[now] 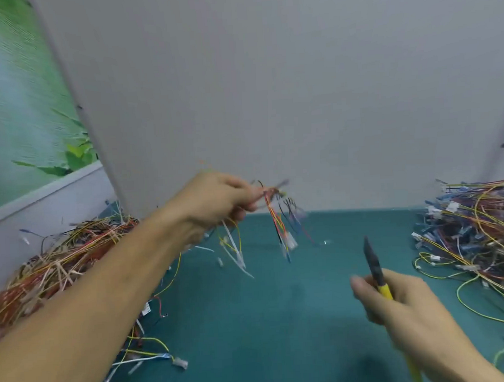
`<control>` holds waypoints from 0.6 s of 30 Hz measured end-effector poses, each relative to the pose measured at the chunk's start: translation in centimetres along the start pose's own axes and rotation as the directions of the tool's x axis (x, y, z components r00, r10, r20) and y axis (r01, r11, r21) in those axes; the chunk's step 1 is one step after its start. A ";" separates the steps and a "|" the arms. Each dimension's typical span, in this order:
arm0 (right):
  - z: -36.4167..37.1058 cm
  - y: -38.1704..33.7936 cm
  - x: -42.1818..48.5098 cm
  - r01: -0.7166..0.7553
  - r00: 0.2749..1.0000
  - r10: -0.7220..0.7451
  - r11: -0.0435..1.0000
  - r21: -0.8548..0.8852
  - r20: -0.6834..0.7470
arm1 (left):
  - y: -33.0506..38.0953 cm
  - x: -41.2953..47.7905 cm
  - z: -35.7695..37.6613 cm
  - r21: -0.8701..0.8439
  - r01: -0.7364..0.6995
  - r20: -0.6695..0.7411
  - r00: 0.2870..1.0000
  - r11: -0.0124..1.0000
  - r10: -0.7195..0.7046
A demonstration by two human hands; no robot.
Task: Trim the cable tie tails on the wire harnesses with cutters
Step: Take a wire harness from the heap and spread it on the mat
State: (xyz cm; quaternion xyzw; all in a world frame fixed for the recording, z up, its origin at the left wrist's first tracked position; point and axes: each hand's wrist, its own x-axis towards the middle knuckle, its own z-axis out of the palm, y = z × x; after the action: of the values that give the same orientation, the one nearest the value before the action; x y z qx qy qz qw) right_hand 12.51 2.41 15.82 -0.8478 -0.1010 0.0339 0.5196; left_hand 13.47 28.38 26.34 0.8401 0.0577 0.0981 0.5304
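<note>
The left hand point(216, 198) pinches a blurred wire harness point(278, 218); the right hand point(400, 302) grips cutters point(373, 260), seemingly closed.

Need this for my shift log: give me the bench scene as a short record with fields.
left hand: pinches a wire harness, raised above the mat
right hand: grips yellow-handled cutters, tip up, apart from the harness
tie tails: white strips, likely tails, hang below the left hand
left pile: tangled harnesses beside the left forearm
right pile: tangled harnesses at the right edge
surface: green mat
</note>
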 end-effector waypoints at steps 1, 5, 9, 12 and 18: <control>0.5 -1.4 0.0 0.000 0.999 -0.010 0.982 0.189 0.047 | -0.6 0.0 0.3 -0.014 0.031 0.029 0.999 0.999 -0.031; 3.4 -6.6 1.1 -0.173 0.975 0.064 0.818 0.549 0.212 | -1.3 -1.5 2.0 -0.002 0.000 0.087 0.996 1.000 0.000; 5.2 -9.4 2.5 -0.358 0.928 0.162 0.644 0.676 0.337 | -1.5 -3.3 1.7 0.081 -0.085 0.135 0.988 0.993 0.073; 5.8 -9.6 3.2 -0.428 0.899 0.211 0.610 0.667 0.384 | -1.7 -4.7 1.4 0.284 -0.224 0.253 0.955 0.933 0.152; 5.6 -9.2 3.1 -0.338 0.938 0.146 0.597 0.728 0.315 | -4.0 -6.1 -3.2 0.187 -0.133 0.180 0.979 0.973 0.100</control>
State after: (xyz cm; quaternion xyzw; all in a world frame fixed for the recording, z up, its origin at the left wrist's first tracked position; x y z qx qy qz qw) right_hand 13.41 12.05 21.57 -0.5395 -0.0174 0.2391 0.8072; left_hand 6.86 31.64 23.46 0.8958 -0.0276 0.0513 0.4406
